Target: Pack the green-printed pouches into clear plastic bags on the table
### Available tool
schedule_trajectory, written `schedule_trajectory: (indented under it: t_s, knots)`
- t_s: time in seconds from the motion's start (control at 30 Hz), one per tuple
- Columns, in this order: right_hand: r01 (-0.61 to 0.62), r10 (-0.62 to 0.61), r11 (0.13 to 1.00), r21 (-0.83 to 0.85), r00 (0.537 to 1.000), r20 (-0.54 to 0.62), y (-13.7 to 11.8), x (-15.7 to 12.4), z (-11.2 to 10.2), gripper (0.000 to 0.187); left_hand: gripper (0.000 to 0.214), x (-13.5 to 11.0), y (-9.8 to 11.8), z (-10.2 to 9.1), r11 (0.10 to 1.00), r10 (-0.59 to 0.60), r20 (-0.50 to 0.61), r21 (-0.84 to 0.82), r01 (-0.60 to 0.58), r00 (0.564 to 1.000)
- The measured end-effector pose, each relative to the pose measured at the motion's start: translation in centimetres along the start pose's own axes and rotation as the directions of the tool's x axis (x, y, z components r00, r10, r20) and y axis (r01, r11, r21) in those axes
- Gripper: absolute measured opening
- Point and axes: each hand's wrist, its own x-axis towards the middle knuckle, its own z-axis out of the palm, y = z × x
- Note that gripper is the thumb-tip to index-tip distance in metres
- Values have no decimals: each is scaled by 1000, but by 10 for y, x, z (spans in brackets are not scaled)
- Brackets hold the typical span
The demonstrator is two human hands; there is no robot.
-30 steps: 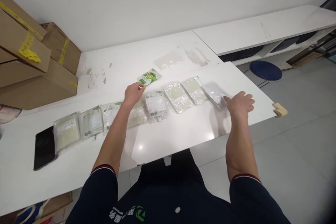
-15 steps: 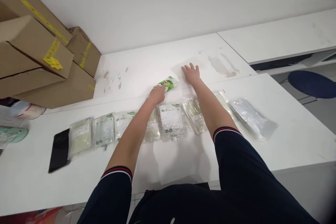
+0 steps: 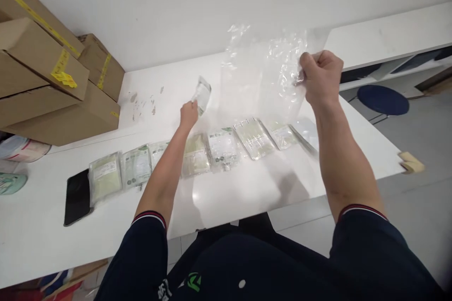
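My left hand is closed on a small printed packet, pale with some green, tilted up above the back of the table. Raised to the right, my right hand pinches the edge of a large clear plastic bag, which hangs crinkled and spread out to the left of my fingers. Below both hands lies a row of clear-wrapped flat packs, among them a white-labelled pack, a yellowish pack and another yellowish pack at the left end. My left forearm covers part of the row.
A black phone lies left of the row on the white table. Cardboard boxes with yellow tape are stacked at the back left. A padded table corner and a blue stool are at the right.
My right hand has lifted the clear bag off the table and moved right. My left hand has raised the packet, shifting left; its pale side now shows.
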Motion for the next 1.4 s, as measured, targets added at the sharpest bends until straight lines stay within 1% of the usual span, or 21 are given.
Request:
schedule_trajectory:
  t_s: [0.07,0.13,0.2,0.27,0.33,0.43,0.53,0.6,0.67,0.77,0.83,0.9,0.93,1.0,1.03,1.07,1.13,1.2,1.23,1.3,1.4]
  knots:
    - [-20,37,989,-144,993,116,-31,-33,-18,31,26,-23,10,-20,938,-85,-47,-340,64,995]
    - [-60,135,957,-283,958,253,-46,-67,-24,32,25,-58,21,-45,791,-145,-33,-604,96,989]
    - [-73,231,920,-385,895,382,-44,-96,-23,37,24,-99,33,-71,645,-174,-19,-758,99,985]
    - [-37,295,875,-483,832,470,-29,-120,-20,41,24,-142,42,-92,533,-211,2,-838,117,977]
    - [48,318,790,-611,820,476,-14,-140,-18,43,24,-184,46,-101,451,-245,91,-871,197,965]
    - [185,241,625,-758,878,413,-8,-178,-15,47,27,-240,40,-88,359,-249,320,-846,394,914]
    - [249,221,529,-811,883,414,-17,-233,-10,58,30,-279,23,-58,279,-266,469,-799,533,842]
    - [239,271,469,-850,878,396,-17,-271,-5,61,30,-294,10,-41,251,-293,500,-782,571,815]
    - [182,345,441,-879,870,353,-9,-298,-1,51,31,-303,-2,-31,271,-306,502,-769,579,809]
    - [92,422,494,-864,844,331,4,-307,-5,30,35,-309,-14,-27,379,-259,492,-739,557,831]
    - [10,437,573,-820,842,316,6,-294,-20,24,39,-311,-19,-27,458,-224,477,-718,524,850]
    - [-125,409,709,-694,874,261,0,-272,-45,18,42,-314,-23,-30,502,-218,451,-708,496,866]
    - [-198,379,791,-579,901,210,-5,-261,-60,15,44,-316,-25,-33,508,-226,439,-709,490,870]
    - [-286,299,922,-262,954,11,-12,-242,-90,13,45,-319,-27,-41,504,-247,421,-713,487,873]
    - [-300,287,945,-127,951,-111,-13,-237,-104,10,46,-320,-27,-46,502,-254,407,-720,480,877]
    - [-316,306,949,-11,926,-221,-13,-234,-116,8,45,-321,-25,-52,501,-255,389,-730,465,885]
    - [-386,433,901,197,824,-366,-7,-241,-130,4,44,-321,-18,-63,504,-233,344,-757,415,910]
    - [-469,613,780,415,707,-353,1,-261,-128,8,42,-320,-9,-69,509,-190,315,-778,368,930]
    - [-499,687,700,511,665,-292,4,-275,-122,10,42,-320,-4,-70,514,-169,313,-781,354,935]
    - [-588,782,530,611,618,-84,4,-306,-101,13,42,-319,5,-68,530,-137,319,-777,341,938]
    - [-739,817,345,579,540,202,-10,-345,-61,13,44,-320,11,-61,575,-117,299,-757,310,947]
